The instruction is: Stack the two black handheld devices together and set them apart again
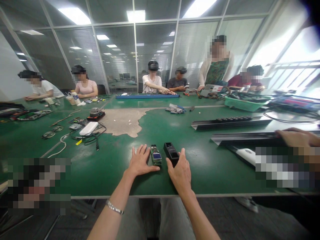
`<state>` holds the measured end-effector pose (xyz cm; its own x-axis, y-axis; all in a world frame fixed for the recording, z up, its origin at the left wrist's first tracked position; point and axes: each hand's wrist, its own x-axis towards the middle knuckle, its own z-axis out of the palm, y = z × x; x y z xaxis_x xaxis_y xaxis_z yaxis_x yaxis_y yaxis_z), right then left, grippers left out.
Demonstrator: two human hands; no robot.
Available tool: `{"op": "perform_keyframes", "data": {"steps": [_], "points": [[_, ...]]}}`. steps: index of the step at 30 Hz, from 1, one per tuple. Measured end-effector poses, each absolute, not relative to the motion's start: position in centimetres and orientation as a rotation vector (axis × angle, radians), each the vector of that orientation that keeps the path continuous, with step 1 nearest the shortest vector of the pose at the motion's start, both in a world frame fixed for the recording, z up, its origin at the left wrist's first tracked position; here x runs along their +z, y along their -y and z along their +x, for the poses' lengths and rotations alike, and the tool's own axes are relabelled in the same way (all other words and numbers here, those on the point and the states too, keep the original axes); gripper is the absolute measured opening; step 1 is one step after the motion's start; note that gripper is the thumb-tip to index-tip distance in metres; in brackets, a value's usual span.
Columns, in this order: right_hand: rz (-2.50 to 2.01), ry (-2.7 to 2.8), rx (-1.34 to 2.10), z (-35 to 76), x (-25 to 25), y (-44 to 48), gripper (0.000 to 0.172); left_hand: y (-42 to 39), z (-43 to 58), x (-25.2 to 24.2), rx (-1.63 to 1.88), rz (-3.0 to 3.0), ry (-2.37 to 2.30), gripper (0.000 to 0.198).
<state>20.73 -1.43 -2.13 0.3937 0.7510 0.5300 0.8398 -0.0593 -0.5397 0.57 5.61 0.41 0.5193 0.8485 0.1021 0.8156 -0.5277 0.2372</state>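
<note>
A small green circuit board with a blue screen (156,155) lies on the green table (105,170) close to the front edge. Just right of it sits a black plastic casing (171,153). My left hand (139,162) rests flat on the table, fingers spread, its thumb reaching under the board's near end. My right hand (180,170) lies palm down with its fingertips touching the near end of the black casing. Neither hand grips anything.
A white device with black cables (88,128) lies to the left. Long black metal strips (230,122) lie to the right, where another person's hand (296,137) rests. A green tray (243,103) stands far right. Several people sit around the table's far side.
</note>
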Motion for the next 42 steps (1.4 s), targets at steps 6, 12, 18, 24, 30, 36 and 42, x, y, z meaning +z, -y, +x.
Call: {"op": "perform_keyframes", "data": {"steps": [6, 12, 18, 24, 30, 36, 42], "points": [[-1.801, 1.386, -0.138, 20.7, -1.8, 1.3, 0.082, -5.6, 0.5, 0.4, 0.328, 2.586, -1.417, 0.112], [-1.790, 1.386, -0.120, 20.6, -1.4, 1.3, 0.077, -5.6, 0.4, 0.4, 0.333, 2.570, -1.419, 0.113], [-1.765, 1.339, -0.110, 20.4, -0.4, 1.2, 0.079, -5.6, 0.4, 0.5, 0.322, 2.571, -1.420, 0.116], [-1.737, 1.332, -0.084, 19.3, 1.6, 1.2, 0.080, -5.4, 0.4, 0.7, 0.354, 2.580, -1.403, 0.119], [-1.700, 1.344, -0.099, 18.3, 2.9, 1.2, 0.082, -5.5, 0.3, 0.5, 0.383, 2.583, -1.394, 0.121], [-1.657, 1.375, -0.115, 17.2, 3.2, 1.1, 0.082, -5.6, 0.3, 0.4, 0.388, 2.579, -1.390, 0.116], [-1.646, 1.410, -0.106, 16.0, 3.2, 1.2, 0.083, -5.5, 0.3, 0.5, 0.405, 2.570, -1.392, 0.110]]}}
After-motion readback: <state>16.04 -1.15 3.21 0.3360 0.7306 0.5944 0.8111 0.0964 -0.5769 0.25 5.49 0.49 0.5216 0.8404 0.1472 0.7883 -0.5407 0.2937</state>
